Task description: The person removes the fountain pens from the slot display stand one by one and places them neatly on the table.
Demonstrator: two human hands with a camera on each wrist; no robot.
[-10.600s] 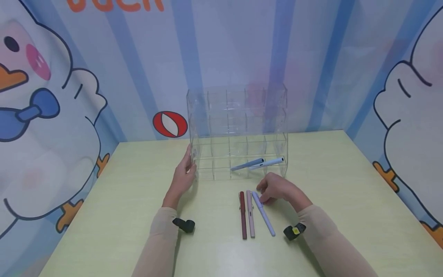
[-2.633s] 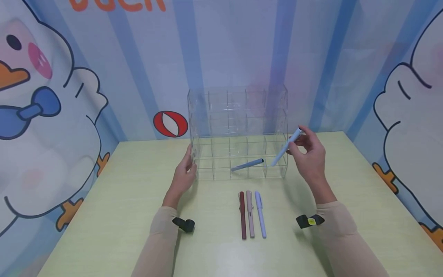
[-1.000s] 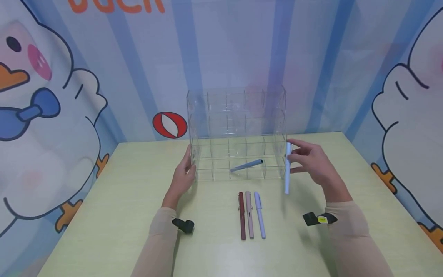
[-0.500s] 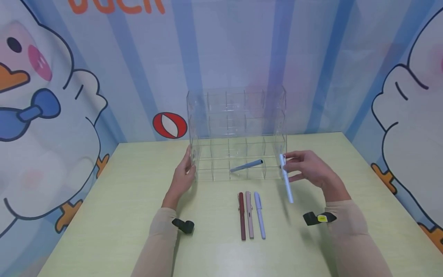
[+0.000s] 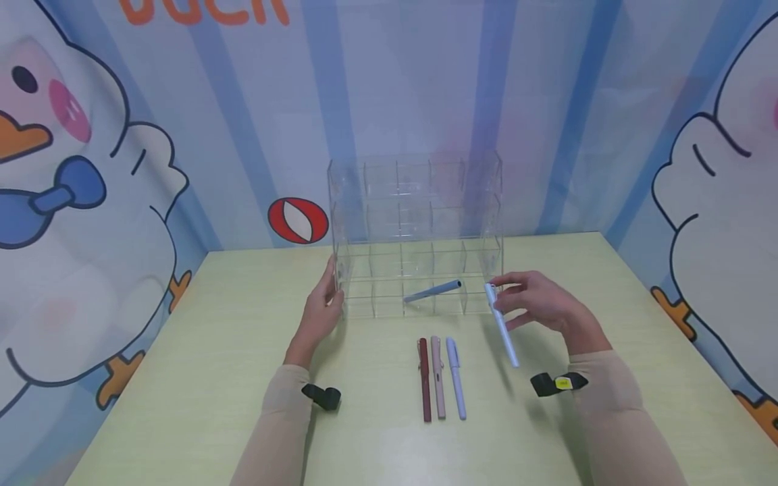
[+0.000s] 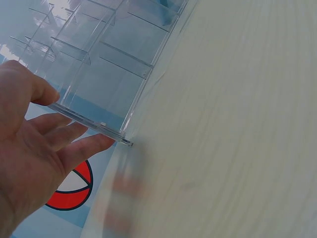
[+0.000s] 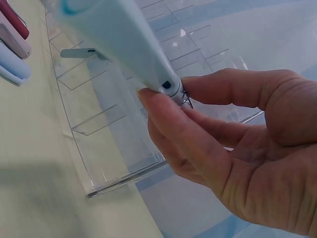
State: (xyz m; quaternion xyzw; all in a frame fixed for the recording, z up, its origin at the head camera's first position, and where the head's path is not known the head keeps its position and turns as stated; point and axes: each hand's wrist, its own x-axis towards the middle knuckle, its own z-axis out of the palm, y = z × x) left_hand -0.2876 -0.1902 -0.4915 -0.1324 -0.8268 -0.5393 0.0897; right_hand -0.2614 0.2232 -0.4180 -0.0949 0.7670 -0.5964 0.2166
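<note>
In the head view, a clear acrylic pen rack (image 5: 389, 295) with tiered compartments stands near the back of the table. My left hand (image 5: 321, 312) grips its left side panel, thumb at one face and fingers at the other in the left wrist view. Between thumb and fingertips, my right hand (image 5: 543, 304) pinches a light blue pen (image 5: 503, 331) in front of the rack's right end, its lower end tilted towards me. A grey-blue pen (image 5: 434, 291) leans in the lowest row. On the table lie a dark red pen (image 5: 425, 381), a pale mauve pen (image 5: 438, 378) and a lavender pen (image 5: 456, 381).
The pale yellow table (image 5: 237, 337) ends at a backdrop (image 5: 413, 88) with blue stripes and cartoon ducks, right behind the rack. The three lying pens are side by side just in front of the rack.
Earlier the light blue pen rested in the rack's lowest row; the right hand took it out. Lately that hand has lowered it, its lower end swinging towards me and right. The left hand stays put.
</note>
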